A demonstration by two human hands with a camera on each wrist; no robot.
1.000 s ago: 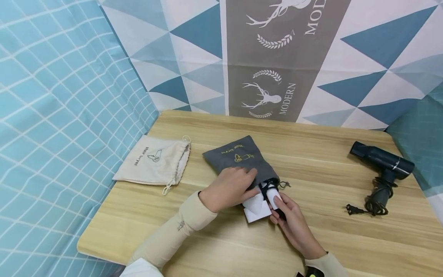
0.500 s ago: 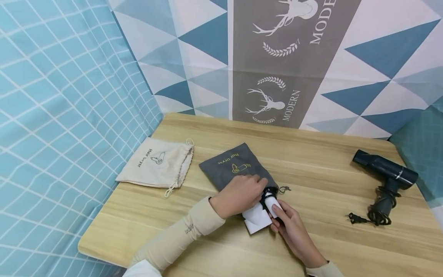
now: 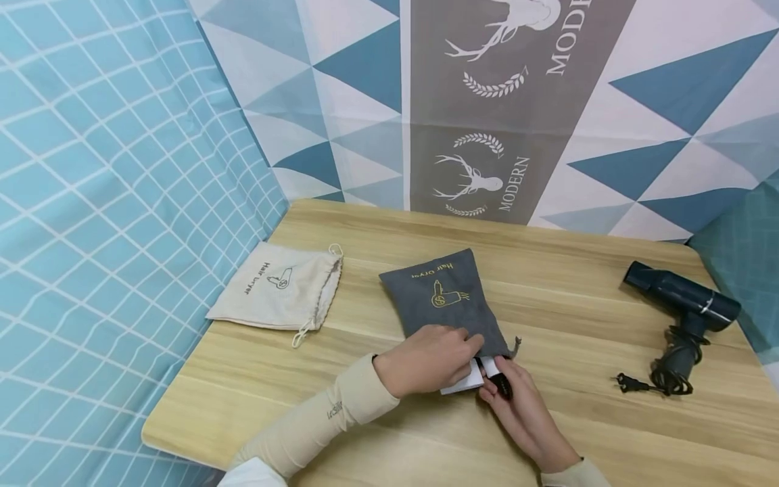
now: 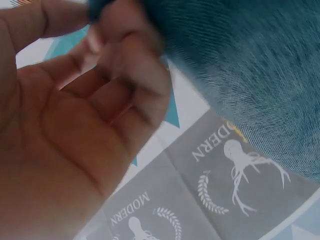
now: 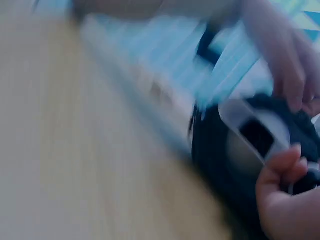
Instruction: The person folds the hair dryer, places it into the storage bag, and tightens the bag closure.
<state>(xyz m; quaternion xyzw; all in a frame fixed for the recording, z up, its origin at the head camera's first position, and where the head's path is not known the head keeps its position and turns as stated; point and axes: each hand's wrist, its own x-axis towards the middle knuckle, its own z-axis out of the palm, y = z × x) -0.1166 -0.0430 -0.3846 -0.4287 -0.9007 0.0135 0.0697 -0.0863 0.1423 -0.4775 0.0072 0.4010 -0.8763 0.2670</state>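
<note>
A grey drawstring bag (image 3: 441, 297) printed "Hair Dryer" lies mid-table, its mouth toward me. My left hand (image 3: 429, 362) pinches cloth at the bag's mouth; in the left wrist view the curled fingers (image 4: 135, 65) meet the edge of the cloth (image 4: 250, 65). Most of a white hair dryer sits inside the bag. Its flat nozzle (image 3: 464, 383) and the white handle (image 3: 490, 366) with a black end stick out. My right hand (image 3: 526, 412) grips the handle. In the blurred right wrist view, the white nozzle (image 5: 245, 122) shows a dark slot.
A cream drawstring bag (image 3: 276, 287), also printed "Hair Dryer", lies flat at the left. A black hair dryer (image 3: 681, 297) with its cord wound round the handle rests at the right, its plug (image 3: 629, 383) on the wooden table (image 3: 578, 284).
The grey bag has turned and its mouth has come further over the white hair dryer, so less of it shows. Both hands stay at the mouth; the left has shifted slightly right.
</note>
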